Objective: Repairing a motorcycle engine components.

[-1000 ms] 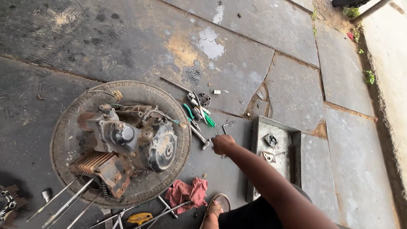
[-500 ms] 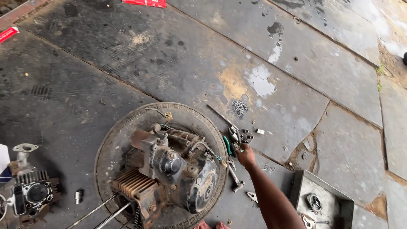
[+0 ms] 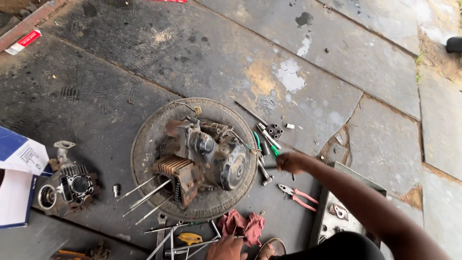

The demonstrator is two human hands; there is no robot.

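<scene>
A dirty motorcycle engine (image 3: 207, 154) with long studs sticking out lies on a round rusty metal tray (image 3: 144, 144). My right hand (image 3: 288, 162) reaches in from the lower right. It is curled over the pile of loose tools just right of the tray, beside a green-handled screwdriver (image 3: 274, 150) and a metal socket tool (image 3: 263, 173). Blur hides whether it grips anything. At the bottom edge my left hand (image 3: 225, 248) rests with fingers spread on the ground, next to a red rag (image 3: 240, 226) and several spanners and rods (image 3: 168, 236).
Pink-handled pliers (image 3: 298, 195) lie on the stone floor near a grey metal tray (image 3: 337, 216) holding small parts. A separate cylinder head (image 3: 67, 188) and a white and blue box (image 3: 19, 154) sit at the left. A black round part (image 3: 274, 130) lies beyond the tools.
The view has swung left and back, bringing the cylinder head and box into sight. My right hand has stayed at the tool pile beside the round tray.
</scene>
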